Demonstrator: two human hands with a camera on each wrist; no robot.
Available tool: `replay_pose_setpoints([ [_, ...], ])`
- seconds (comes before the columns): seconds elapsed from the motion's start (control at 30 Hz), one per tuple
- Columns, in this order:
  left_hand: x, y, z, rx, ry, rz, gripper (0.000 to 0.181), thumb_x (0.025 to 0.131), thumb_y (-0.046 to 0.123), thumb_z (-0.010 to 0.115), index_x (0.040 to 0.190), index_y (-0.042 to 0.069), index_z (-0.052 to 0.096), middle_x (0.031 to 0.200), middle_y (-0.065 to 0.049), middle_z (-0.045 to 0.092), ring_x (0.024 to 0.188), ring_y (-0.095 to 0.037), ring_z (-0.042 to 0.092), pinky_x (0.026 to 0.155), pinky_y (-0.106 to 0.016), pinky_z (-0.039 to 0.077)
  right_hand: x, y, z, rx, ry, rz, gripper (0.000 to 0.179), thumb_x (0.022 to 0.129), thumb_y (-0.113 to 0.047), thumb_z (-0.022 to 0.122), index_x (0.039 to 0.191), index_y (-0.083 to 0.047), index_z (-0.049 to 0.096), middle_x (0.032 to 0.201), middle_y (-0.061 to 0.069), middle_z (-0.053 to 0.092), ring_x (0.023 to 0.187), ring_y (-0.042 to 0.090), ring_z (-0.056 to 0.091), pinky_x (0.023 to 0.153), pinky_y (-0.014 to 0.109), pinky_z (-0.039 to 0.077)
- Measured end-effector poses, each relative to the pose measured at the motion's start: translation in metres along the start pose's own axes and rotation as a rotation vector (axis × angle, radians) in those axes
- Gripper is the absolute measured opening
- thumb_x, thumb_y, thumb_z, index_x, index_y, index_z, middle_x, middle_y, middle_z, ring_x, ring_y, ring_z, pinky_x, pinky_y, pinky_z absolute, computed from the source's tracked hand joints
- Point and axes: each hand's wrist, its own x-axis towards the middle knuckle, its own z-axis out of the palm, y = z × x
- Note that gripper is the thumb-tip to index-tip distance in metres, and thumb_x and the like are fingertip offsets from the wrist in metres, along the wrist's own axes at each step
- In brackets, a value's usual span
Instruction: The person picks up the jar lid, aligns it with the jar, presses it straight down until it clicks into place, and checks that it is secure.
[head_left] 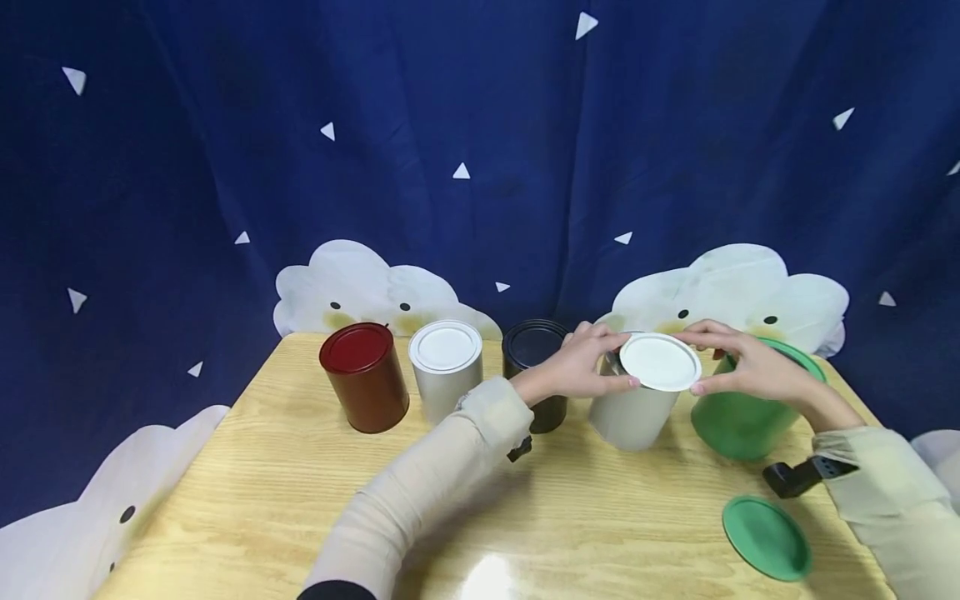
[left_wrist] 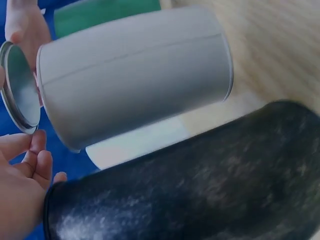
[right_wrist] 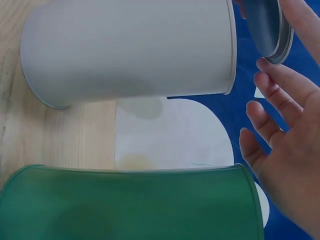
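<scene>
Both hands hold a round white lid (head_left: 661, 362) by its edge, one at each side. Thumb and fingers of my left hand (head_left: 581, 362) pinch the lid's left edge, and my right hand (head_left: 750, 362) pinches the right edge. Under the lid stands an upright white can (head_left: 630, 421). In the left wrist view a gap shows between the lid (left_wrist: 22, 90) and the rim of the can (left_wrist: 135, 75); the right wrist view shows the same gap. A green can (head_left: 738, 425) without a lid stands beside my right hand.
Left of the white can stand a black can (head_left: 534, 343), another white can (head_left: 446, 346) and a dark red can (head_left: 367, 383), all lidded. A green lid (head_left: 767, 537) lies on the wooden table (head_left: 600, 533) at the front right. A blue curtain (head_left: 450, 83) hangs behind.
</scene>
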Motion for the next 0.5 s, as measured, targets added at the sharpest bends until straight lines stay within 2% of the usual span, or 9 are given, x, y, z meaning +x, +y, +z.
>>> replay_pose_setpoints([
  [0.17, 0.004, -0.002, -0.004, 0.05, -0.032, -0.021, 0.061, 0.082, 0.043, 0.063, 0.134, 0.016, 0.047, 0.116, -0.001, 0.049, 0.099, -0.014, 0.035, 0.074, -0.02, 0.025, 0.005, 0.003, 0.0, -0.018, -0.016, 0.025, 0.061, 0.07, -0.014, 0.078, 0.125, -0.005, 0.054, 0.119, -0.001, 0.047, 0.101, 0.007, 0.041, 0.073, 0.026, 0.037],
  [0.3, 0.006, -0.005, -0.005, 0.066, -0.056, -0.022, 0.06, 0.082, 0.044, 0.062, 0.133, 0.018, 0.047, 0.112, 0.0, 0.049, 0.097, -0.013, 0.036, 0.073, -0.021, 0.025, 0.009, 0.004, -0.001, -0.022, -0.028, 0.034, 0.059, 0.071, -0.017, 0.078, 0.124, -0.004, 0.055, 0.117, 0.002, 0.049, 0.099, 0.011, 0.042, 0.068, 0.033, 0.037],
  [0.5, 0.011, -0.009, -0.006, 0.076, -0.075, -0.034, 0.057, 0.083, 0.044, 0.062, 0.132, 0.018, 0.049, 0.109, 0.001, 0.049, 0.094, -0.013, 0.036, 0.072, -0.022, 0.024, 0.015, 0.007, -0.001, -0.026, -0.063, 0.079, 0.061, 0.072, -0.022, 0.077, 0.125, -0.005, 0.054, 0.118, 0.004, 0.049, 0.101, 0.014, 0.041, 0.071, 0.041, 0.036],
])
